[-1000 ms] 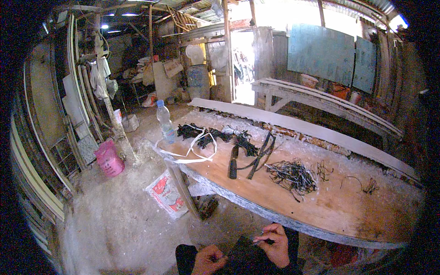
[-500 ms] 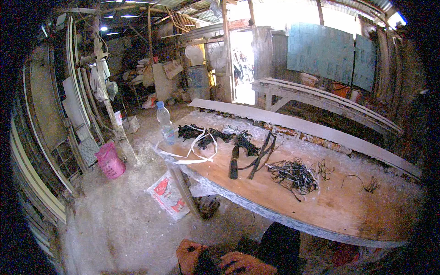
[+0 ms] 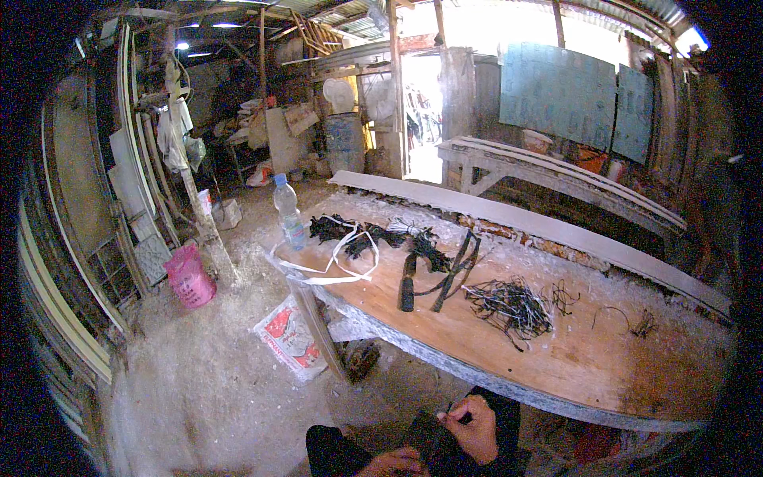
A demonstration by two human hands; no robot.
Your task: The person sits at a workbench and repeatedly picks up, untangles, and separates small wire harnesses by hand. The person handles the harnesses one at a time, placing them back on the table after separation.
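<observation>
At the bottom edge, in front of my dark-clothed knees, my right hand point(image 3: 474, 429) has its thumb and forefinger pinched together at the upper corner of a dark, flat piece of material point(image 3: 427, 442). Its exact kind is hard to tell against the dark clothing. Lower and to the left, my left hand point(image 3: 395, 461) is curled against that same dark piece, its fingers partly cut off by the picture's edge. Beyond the hands stands a wooden table point(image 3: 556, 374), bearing a loose tangle of black and white strings point(image 3: 511, 308) and a black-handled tool point(image 3: 407, 286).
Also on the table are a clear plastic bottle point(image 3: 288, 213), a white strap point(image 3: 326, 280), bundles of black strings point(image 3: 429, 253) and a dark strap point(image 3: 459, 270). A printed sack point(image 3: 290, 340) lies by the table leg. A pink sack point(image 3: 189, 277) stands near a wooden post point(image 3: 208, 238).
Both hands have shifted rightward. My right hand has risen and now pinches at the dark piece's upper corner; my left hand has dropped lower, leaving the left knee in view.
</observation>
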